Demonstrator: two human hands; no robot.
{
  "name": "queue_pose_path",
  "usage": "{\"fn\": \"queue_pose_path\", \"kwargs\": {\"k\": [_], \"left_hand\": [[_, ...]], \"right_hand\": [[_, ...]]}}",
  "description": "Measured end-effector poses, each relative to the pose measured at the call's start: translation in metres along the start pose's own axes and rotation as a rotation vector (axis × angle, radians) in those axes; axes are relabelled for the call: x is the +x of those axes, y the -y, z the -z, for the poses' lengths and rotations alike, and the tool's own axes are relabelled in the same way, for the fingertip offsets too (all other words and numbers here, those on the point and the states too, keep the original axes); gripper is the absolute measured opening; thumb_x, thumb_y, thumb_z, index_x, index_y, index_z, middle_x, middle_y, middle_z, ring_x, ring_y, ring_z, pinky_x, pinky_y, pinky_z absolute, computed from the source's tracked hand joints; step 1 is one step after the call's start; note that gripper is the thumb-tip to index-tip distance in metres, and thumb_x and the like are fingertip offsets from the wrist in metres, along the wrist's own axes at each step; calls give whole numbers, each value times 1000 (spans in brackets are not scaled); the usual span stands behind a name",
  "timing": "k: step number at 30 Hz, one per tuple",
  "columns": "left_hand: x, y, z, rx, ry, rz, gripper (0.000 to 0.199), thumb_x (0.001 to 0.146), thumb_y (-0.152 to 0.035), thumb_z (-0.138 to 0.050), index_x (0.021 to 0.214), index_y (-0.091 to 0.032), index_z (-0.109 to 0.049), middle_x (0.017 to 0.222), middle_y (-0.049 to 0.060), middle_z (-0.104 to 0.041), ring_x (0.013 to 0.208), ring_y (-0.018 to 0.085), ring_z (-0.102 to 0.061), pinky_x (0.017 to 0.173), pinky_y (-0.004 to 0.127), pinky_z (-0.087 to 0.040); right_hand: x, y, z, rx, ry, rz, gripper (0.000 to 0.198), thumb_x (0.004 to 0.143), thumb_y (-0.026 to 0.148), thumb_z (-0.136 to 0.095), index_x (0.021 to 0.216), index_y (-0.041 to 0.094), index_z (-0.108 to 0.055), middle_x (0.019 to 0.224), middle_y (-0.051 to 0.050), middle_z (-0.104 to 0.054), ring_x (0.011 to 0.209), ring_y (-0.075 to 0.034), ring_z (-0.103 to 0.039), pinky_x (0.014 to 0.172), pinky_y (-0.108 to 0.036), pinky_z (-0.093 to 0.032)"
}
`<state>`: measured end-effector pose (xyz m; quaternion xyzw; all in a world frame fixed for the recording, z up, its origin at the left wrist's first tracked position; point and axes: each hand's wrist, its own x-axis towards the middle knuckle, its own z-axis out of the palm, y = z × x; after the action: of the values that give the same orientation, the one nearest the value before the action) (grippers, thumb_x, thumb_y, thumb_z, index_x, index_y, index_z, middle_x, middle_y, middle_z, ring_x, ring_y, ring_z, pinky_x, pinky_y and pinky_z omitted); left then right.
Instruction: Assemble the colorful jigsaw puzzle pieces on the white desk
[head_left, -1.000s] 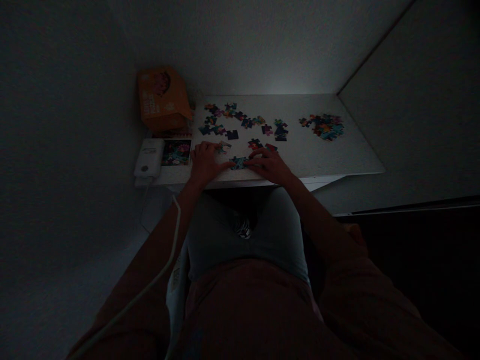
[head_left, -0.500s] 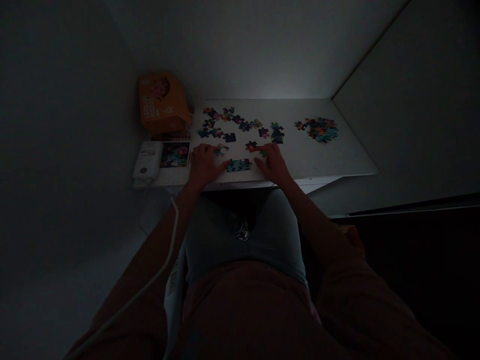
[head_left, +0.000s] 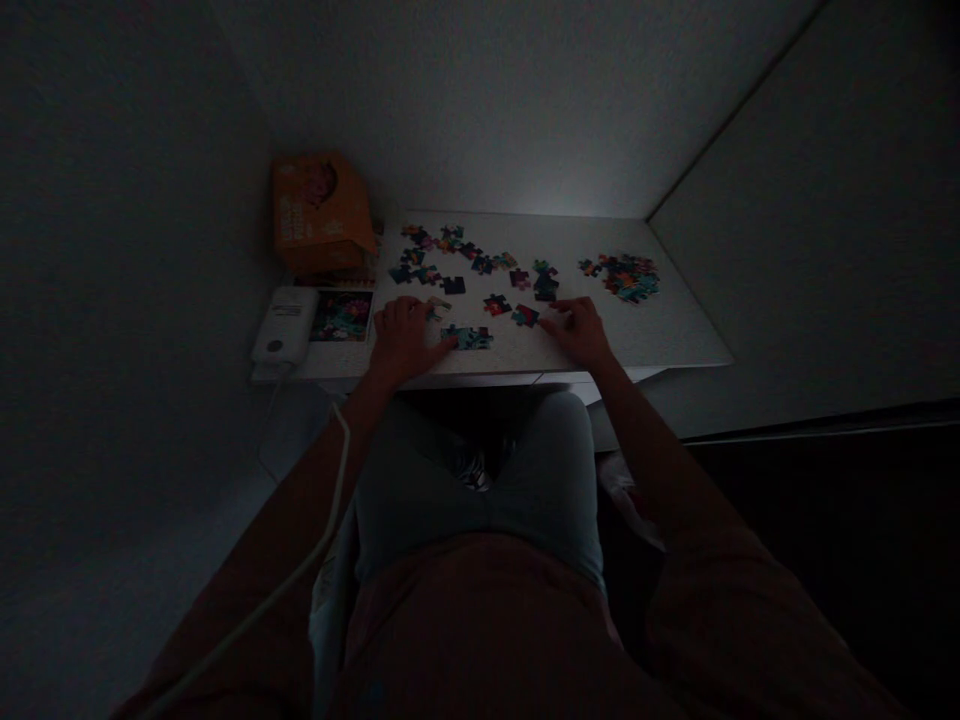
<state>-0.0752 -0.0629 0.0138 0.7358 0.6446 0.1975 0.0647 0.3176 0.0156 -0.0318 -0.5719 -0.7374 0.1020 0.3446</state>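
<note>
Dim table [head_left: 660,335], loose puzzle pieces [head_left: 465,262]

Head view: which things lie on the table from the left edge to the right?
White device → picture card → left hand → joined teal pieces → right hand → heap of pieces.

Probably a dim home corner: white table [head_left: 660,335], jigsaw pieces [head_left: 621,277].
</note>
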Motion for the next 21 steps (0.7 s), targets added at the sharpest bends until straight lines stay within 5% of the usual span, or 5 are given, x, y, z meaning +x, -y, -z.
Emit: {"fn": "queue_pose_path", "kwargs": {"k": [7, 14, 21], "left_hand": [[1, 0, -2, 28, 19, 7, 80, 102, -71, -72, 166, -25, -60, 172, 24, -58, 162, 51, -50, 137, 69, -40], [2, 0, -4, 29, 6, 12, 77, 101, -70, -74, 163, -26, -61, 170, 25, -60, 160, 51, -51, 135, 71, -42], [2, 0, -2, 21, 7, 21, 80, 100, -68, -76, 163, -22, -62, 169, 26, -61, 159, 51, -53, 136, 71, -42]], "right_hand": [[-7, 19, -12, -182, 75, -29, 92, 100, 103, -66, 148, 28, -87, 149, -23, -70, 141, -49, -71, 118, -73, -57], [-4, 16, -13, -52, 110, 35, 80, 103, 95, -72, 135, 24, -91, 135, -19, -76, 104, -34, -78, 105, -58, -64], [-4, 14, -12, -8, 97, 47, 72, 102, 88, -80, 133, 24, -92, 133, -19, -79, 95, -32, -78, 101, -57, -65]]}}
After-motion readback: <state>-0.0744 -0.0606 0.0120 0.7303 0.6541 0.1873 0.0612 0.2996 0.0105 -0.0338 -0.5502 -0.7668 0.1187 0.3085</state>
